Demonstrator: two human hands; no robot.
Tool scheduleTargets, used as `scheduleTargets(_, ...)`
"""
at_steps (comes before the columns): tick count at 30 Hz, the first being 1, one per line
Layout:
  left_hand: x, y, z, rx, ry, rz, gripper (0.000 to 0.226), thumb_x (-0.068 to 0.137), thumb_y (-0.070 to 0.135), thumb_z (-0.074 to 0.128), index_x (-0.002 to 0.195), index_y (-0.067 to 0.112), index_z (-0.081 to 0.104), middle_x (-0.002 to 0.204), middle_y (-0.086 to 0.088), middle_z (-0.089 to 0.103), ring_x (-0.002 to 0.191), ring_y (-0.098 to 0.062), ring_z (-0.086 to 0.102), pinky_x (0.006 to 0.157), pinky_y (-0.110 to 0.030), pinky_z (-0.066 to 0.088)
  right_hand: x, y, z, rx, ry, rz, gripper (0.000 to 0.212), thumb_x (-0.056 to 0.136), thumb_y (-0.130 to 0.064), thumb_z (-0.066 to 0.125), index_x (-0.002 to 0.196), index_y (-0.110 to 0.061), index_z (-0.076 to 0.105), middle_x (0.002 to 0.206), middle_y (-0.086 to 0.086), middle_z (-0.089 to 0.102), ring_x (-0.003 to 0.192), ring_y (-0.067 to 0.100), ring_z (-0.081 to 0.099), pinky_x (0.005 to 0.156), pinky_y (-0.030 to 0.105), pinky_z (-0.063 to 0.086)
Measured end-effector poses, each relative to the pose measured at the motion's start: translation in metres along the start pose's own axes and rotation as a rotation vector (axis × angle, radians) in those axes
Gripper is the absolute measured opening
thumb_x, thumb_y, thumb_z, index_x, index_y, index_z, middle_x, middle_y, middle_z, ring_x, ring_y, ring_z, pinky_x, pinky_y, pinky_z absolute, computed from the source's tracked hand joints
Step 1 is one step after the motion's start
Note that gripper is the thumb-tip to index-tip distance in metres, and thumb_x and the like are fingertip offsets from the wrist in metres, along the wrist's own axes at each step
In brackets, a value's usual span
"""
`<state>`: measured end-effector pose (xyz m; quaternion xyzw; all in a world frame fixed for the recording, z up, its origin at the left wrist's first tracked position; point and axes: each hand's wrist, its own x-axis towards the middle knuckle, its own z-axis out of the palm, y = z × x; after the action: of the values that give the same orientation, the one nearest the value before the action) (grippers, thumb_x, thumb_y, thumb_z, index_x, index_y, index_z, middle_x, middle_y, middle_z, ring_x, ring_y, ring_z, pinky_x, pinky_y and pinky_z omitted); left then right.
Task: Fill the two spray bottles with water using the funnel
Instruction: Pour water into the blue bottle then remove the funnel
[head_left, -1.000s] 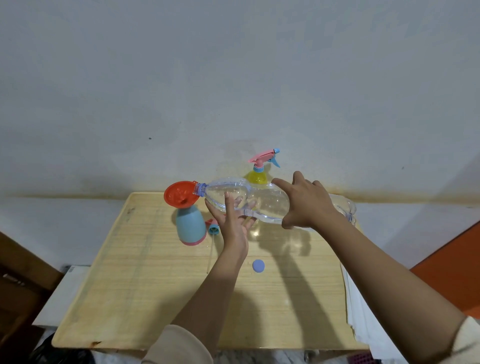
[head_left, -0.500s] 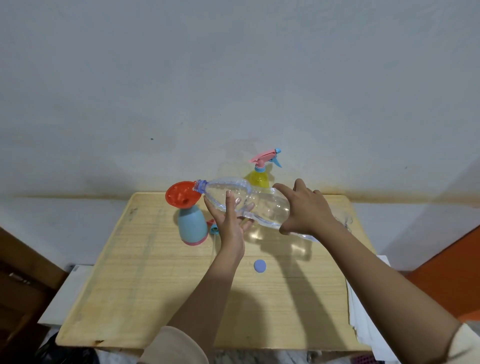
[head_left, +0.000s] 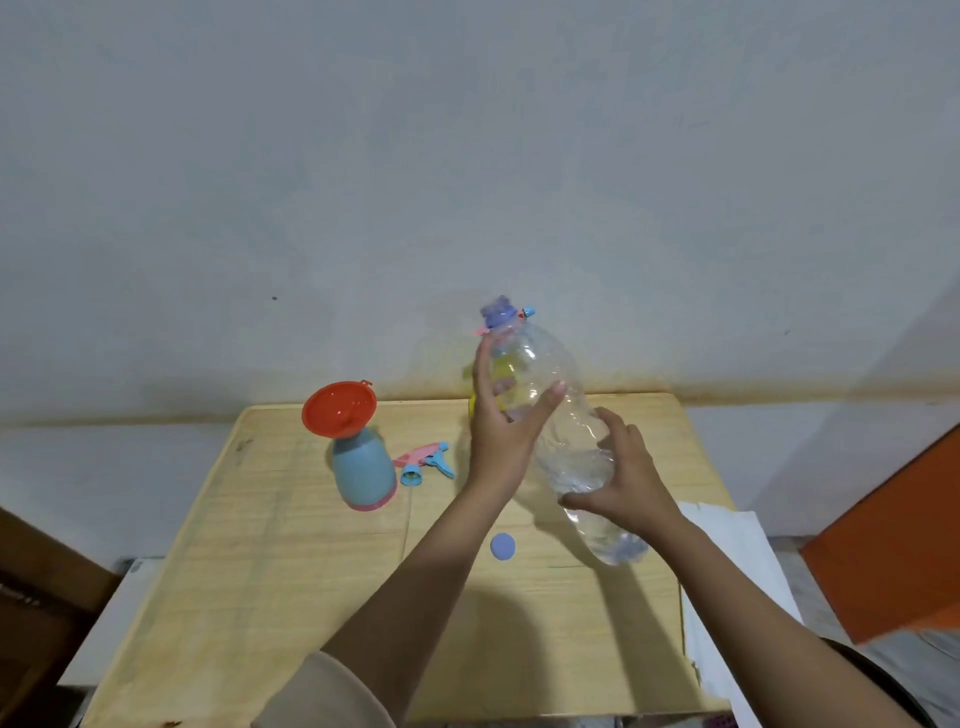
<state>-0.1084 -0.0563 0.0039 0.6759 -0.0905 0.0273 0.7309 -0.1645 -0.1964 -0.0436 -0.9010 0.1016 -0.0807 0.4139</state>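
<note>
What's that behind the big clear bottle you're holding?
A yellow spray bottle stands behind the clear bottle, showing blurred through the plastic. Its pink trigger head's blue nozzle peeks past the neck. Its lower part is hidden by the left hand.

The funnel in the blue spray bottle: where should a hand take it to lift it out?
Grip the funnel by its wide orange rim, coming from above. It sits tilted in the neck of the blue spray bottle, spout hidden inside, so only the rim is exposed. A small tab on the far edge probably gives the fingers purchase.
</note>
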Motion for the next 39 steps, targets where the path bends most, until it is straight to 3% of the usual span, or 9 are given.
scheduleTargets(5,-0.001,0.008,0.035,0.080,-0.203,0.050,0.083,0.076,0.029,0.080,0.127,0.062,0.023,0.135,0.001,0.042,0.121,-0.015,0.049,0.097,-0.027,0.048,0.004,0.021,-0.016,0.062,0.107,0.070,0.103,0.048,-0.023,0.091,0.133,-0.026,0.033,0.111,-0.004,0.054,0.100,0.014,0.051,0.078,0.023,0.039)
scheduleTargets(9,0.000,0.008,0.057,0.087,-0.338,0.044,0.085,0.076,0.022,0.079,0.141,0.042,0.028,0.133,0.001,0.039,0.123,0.001,0.040,0.107,-0.029,0.041,0.009,0.032,-0.022,0.073,0.191,0.168,0.097,0.050,-0.027,0.090,0.128,-0.022,0.033,0.109,-0.003,0.055,0.098,0.020,0.055,0.076,0.030,0.044)
scheduleTargets(13,0.006,0.003,0.073,0.114,-0.396,0.048,0.082,0.077,0.023,0.079,0.137,0.047,0.028,0.133,0.003,0.039,0.120,0.011,0.037,0.111,-0.035,0.037,0.017,0.042,-0.025,0.074,0.213,0.237,0.096,0.050,-0.027,0.089,0.126,-0.021,0.030,0.114,-0.001,0.056,0.103,0.025,0.057,0.076,0.035,0.049)
scheduleTargets(18,0.008,0.000,0.083,0.147,-0.447,0.007,0.082,0.075,0.027,0.080,0.121,0.069,0.026,0.126,0.010,0.037,0.113,0.002,0.045,0.107,-0.037,0.041,0.019,0.050,-0.019,0.144,0.264,0.268,0.094,0.051,-0.027,0.091,0.124,-0.017,0.033,0.107,-0.003,0.056,0.098,0.023,0.056,0.073,0.031,0.044)
scheduleTargets(21,0.009,0.001,0.086,0.182,-0.475,0.011,0.083,0.077,0.026,0.079,0.126,0.064,0.025,0.125,0.009,0.036,0.116,-0.008,0.045,0.105,-0.036,0.042,0.019,0.053,-0.016,0.198,0.260,0.268,0.094,0.051,-0.025,0.091,0.124,-0.016,0.033,0.112,-0.003,0.054,0.096,0.018,0.052,0.073,0.027,0.040)
scheduleTargets(26,0.012,0.000,0.088,0.204,-0.479,-0.001,0.084,0.079,0.024,0.076,0.133,0.061,0.023,0.127,0.008,0.035,0.116,-0.006,0.042,0.102,-0.031,0.040,0.017,0.060,-0.021,0.279,0.188,0.231,0.097,0.057,-0.026,0.090,0.132,-0.017,0.028,0.127,0.001,0.052,0.114,0.020,0.053,0.081,0.025,0.040)
scheduleTargets(29,0.014,-0.001,0.090,0.214,-0.490,0.012,0.085,0.081,0.022,0.074,0.141,0.052,0.023,0.128,0.006,0.036,0.116,-0.003,0.040,0.097,-0.022,0.035,0.014,0.057,-0.024,0.298,0.189,0.203,0.086,0.063,-0.022,0.087,0.129,-0.021,0.032,0.124,-0.005,0.048,0.113,0.012,0.047,0.079,0.018,0.037)
scheduleTargets(35,0.013,-0.002,0.086,0.169,-0.490,-0.001,0.083,0.083,0.021,0.073,0.145,0.043,0.023,0.136,0.008,0.035,0.124,-0.003,0.037,0.101,-0.020,0.034,-0.001,0.058,-0.014,0.349,0.329,0.180,0.081,0.070,-0.016,0.081,0.137,-0.015,0.035,0.127,-0.006,0.041,0.117,0.011,0.044,0.097,0.024,0.037)
scheduleTargets(39,0.010,-0.009,0.073,0.054,-0.478,-0.063,0.070,0.085,0.021,0.071,0.143,0.034,0.034,0.146,0.005,0.037,0.134,-0.008,0.036,0.100,-0.019,0.036,-0.021,0.047,-0.005,0.420,0.496,0.144,0.062,0.078,-0.008,0.073,0.131,-0.013,0.042,0.129,-0.003,0.044,0.119,0.006,0.045,0.098,0.016,0.036)
